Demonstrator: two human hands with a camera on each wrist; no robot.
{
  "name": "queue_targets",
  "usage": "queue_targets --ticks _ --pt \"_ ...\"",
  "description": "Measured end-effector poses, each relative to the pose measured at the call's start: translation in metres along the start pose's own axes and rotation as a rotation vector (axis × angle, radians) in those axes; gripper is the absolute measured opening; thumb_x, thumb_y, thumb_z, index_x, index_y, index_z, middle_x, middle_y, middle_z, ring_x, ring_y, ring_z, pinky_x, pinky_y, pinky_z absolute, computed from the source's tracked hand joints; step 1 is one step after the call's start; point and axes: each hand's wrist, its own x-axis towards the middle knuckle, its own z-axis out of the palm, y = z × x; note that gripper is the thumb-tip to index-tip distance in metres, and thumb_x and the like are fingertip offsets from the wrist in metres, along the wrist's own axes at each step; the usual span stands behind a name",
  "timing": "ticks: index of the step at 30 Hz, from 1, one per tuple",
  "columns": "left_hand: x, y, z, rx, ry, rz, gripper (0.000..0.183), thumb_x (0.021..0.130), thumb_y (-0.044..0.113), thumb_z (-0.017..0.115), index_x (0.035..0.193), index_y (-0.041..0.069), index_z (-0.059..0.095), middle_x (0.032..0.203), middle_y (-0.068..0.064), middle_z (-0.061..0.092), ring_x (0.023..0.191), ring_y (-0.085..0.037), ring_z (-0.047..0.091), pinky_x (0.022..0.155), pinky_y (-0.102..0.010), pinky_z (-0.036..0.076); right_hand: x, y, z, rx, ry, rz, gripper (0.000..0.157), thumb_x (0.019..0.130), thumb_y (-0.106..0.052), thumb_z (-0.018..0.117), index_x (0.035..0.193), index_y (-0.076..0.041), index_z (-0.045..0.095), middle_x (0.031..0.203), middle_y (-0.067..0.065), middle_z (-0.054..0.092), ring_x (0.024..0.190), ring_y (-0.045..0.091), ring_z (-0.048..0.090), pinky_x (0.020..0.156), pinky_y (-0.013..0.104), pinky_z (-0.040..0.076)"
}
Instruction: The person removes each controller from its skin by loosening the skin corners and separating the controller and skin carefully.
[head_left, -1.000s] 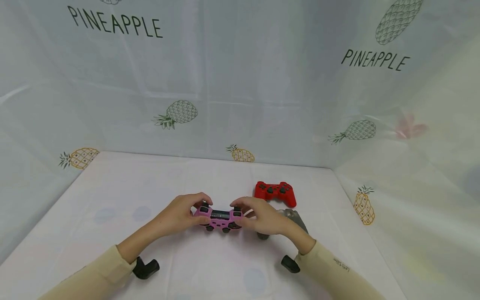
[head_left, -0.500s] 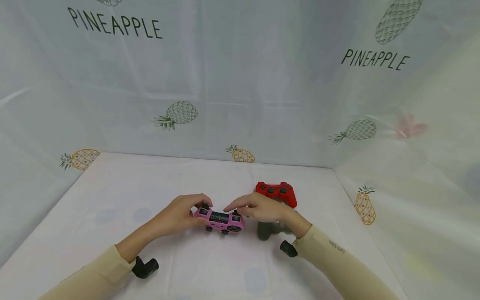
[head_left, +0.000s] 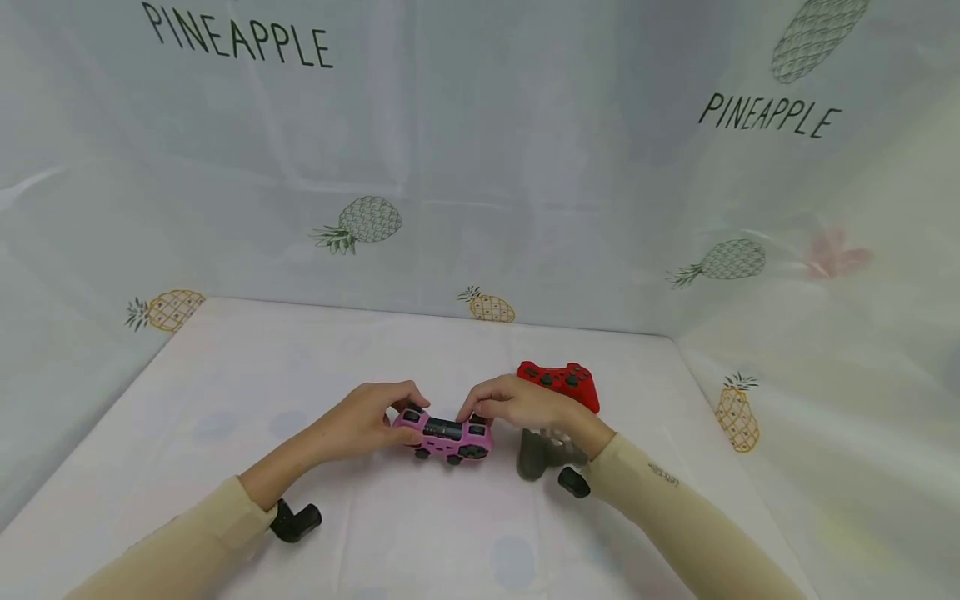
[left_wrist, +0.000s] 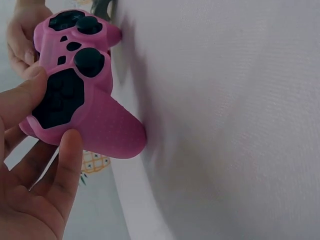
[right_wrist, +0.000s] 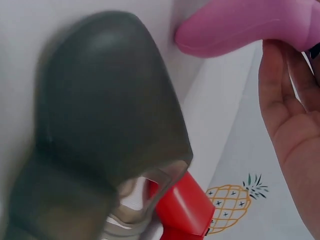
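A pink game controller (head_left: 447, 437) with black buttons sits low over the white tablecloth (head_left: 225, 392), between both hands. My left hand (head_left: 401, 408) grips its left end; in the left wrist view the thumb (left_wrist: 22, 95) lies on the button face (left_wrist: 75, 100) and a finger (left_wrist: 70, 160) curls under the grip. My right hand (head_left: 474, 412) curls over the right end from above, and its palm (right_wrist: 290, 115) sits beside the pink grip (right_wrist: 240, 25). Its fingertips are hidden behind the controller.
A dark grey controller (head_left: 536, 454) lies just right of the pink one, partly under my right wrist, looming large in the right wrist view (right_wrist: 100, 100). A red controller (head_left: 562, 379) lies behind it. Pineapple-print curtains (head_left: 480, 167) wall the table on three sides.
My right hand has slid from the near right grip up and back to the top right end of the pink controller, baring more of the grey one. My left hand has kept its hold.
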Motion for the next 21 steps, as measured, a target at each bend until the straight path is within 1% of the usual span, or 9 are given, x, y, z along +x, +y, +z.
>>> queue_targets --ticks 3,8,11,12,14,17,18,19,21 --pt "0.002 -0.002 -0.001 -0.003 -0.007 0.000 0.040 0.092 0.033 0.085 0.125 0.017 0.068 0.108 0.008 0.072 0.091 -0.009 0.065 0.075 -0.028 0.057 0.007 0.001 -0.005 -0.024 -0.022 -0.018 0.036 0.108 -0.014 0.045 0.117 -0.021 0.079 0.122 -0.008 0.075 0.110 0.014 0.068 0.101 0.037 0.052" --pt "0.005 -0.003 -0.003 -0.008 -0.019 0.001 0.042 0.093 0.035 0.085 0.127 0.016 0.069 0.105 0.009 0.071 0.089 -0.009 0.065 0.074 -0.028 0.058 0.017 0.000 -0.016 -0.064 -0.104 -0.031 0.034 0.109 -0.008 0.049 0.117 -0.019 0.081 0.119 -0.008 0.076 0.105 0.013 0.071 0.096 0.032 0.056" --pt "0.006 -0.003 -0.003 -0.011 -0.028 0.005 0.043 0.093 0.036 0.084 0.127 0.015 0.069 0.105 0.009 0.071 0.089 -0.010 0.065 0.074 -0.028 0.058 0.021 -0.001 -0.023 -0.090 -0.172 -0.049 0.033 0.108 -0.001 0.053 0.117 -0.016 0.081 0.117 -0.007 0.077 0.100 0.012 0.072 0.090 0.028 0.057" --pt "0.006 -0.003 -0.004 -0.014 -0.029 0.006 0.043 0.093 0.036 0.085 0.127 0.014 0.069 0.105 0.009 0.071 0.089 -0.011 0.065 0.074 -0.028 0.058 0.023 -0.002 -0.025 -0.097 -0.192 -0.053 0.033 0.107 0.002 0.054 0.117 -0.015 0.081 0.116 -0.006 0.077 0.097 0.013 0.072 0.085 0.027 0.057" --pt "0.006 -0.004 -0.004 -0.017 -0.029 0.006 0.043 0.092 0.035 0.085 0.126 0.015 0.069 0.105 0.009 0.071 0.089 -0.011 0.065 0.073 -0.028 0.058 0.028 -0.005 -0.028 -0.115 -0.228 -0.062 0.033 0.105 0.005 0.057 0.115 -0.014 0.081 0.113 -0.006 0.078 0.093 0.013 0.073 0.080 0.025 0.056" --pt "0.005 -0.005 -0.004 -0.015 -0.028 0.010 0.042 0.092 0.033 0.086 0.126 0.015 0.069 0.104 0.009 0.072 0.088 -0.011 0.065 0.073 -0.028 0.058 0.037 -0.007 -0.031 -0.137 -0.267 -0.067 0.024 0.104 0.001 0.064 0.110 -0.013 0.082 0.106 -0.007 0.079 0.088 0.011 0.072 0.077 0.025 0.057" --pt "0.005 -0.005 -0.004 -0.012 -0.028 0.011 0.042 0.091 0.033 0.086 0.125 0.015 0.070 0.104 0.009 0.072 0.088 -0.010 0.065 0.073 -0.028 0.057 0.040 -0.008 -0.031 -0.139 -0.277 -0.062 0.020 0.103 -0.001 0.067 0.107 -0.013 0.082 0.103 -0.007 0.079 0.086 0.010 0.072 0.078 0.025 0.058" --pt "0.005 -0.005 -0.003 -0.008 -0.028 0.012 0.042 0.091 0.034 0.086 0.126 0.016 0.070 0.103 0.010 0.072 0.087 -0.010 0.065 0.073 -0.027 0.057 0.042 -0.008 -0.031 -0.145 -0.285 -0.056 0.016 0.102 -0.004 0.070 0.105 -0.013 0.082 0.101 -0.007 0.079 0.086 0.008 0.071 0.081 0.026 0.059" --pt "0.006 -0.005 -0.002 -0.003 -0.029 0.014 0.042 0.091 0.034 0.086 0.126 0.016 0.070 0.104 0.010 0.072 0.087 -0.010 0.065 0.073 -0.027 0.057 0.047 -0.008 -0.031 -0.148 -0.300 -0.037 0.009 0.100 -0.009 0.074 0.101 -0.013 0.082 0.096 -0.007 0.078 0.084 0.007 0.069 0.081 0.027 0.060"
